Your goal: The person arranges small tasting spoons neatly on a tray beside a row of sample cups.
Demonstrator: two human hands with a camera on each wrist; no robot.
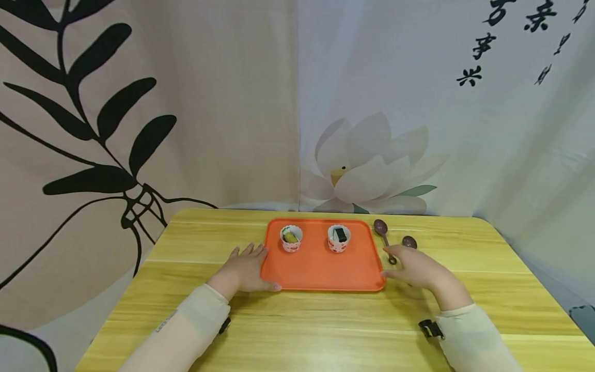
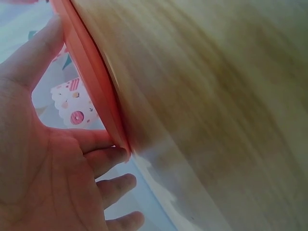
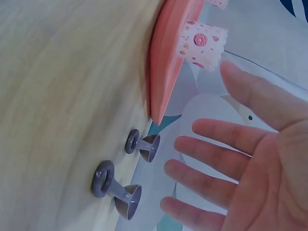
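Observation:
An orange tray (image 1: 321, 274) lies on the table with two small patterned paper cups on it. The left cup (image 1: 291, 247) holds something yellowish-green; the right cup (image 1: 338, 248) holds a dark block. My left hand (image 1: 241, 271) is at the tray's left side, fingers spread; in the left wrist view its thumb and fingertips touch the tray rim (image 2: 98, 89). Beside the tray's right edge hovers my right hand (image 1: 416, 266), its fingers extended and holding nothing. Under and behind it lie two brown spoons, the nearer-to-tray spoon (image 1: 380, 227) and another spoon (image 1: 409, 242) partly hidden by the hand.
The wooden table (image 1: 297, 330) stretches in front of the tray and to both sides. Behind it hangs a printed curtain (image 1: 241, 103) with leaves, a lotus and characters. A black strap device (image 1: 431, 328) sits at my right wrist.

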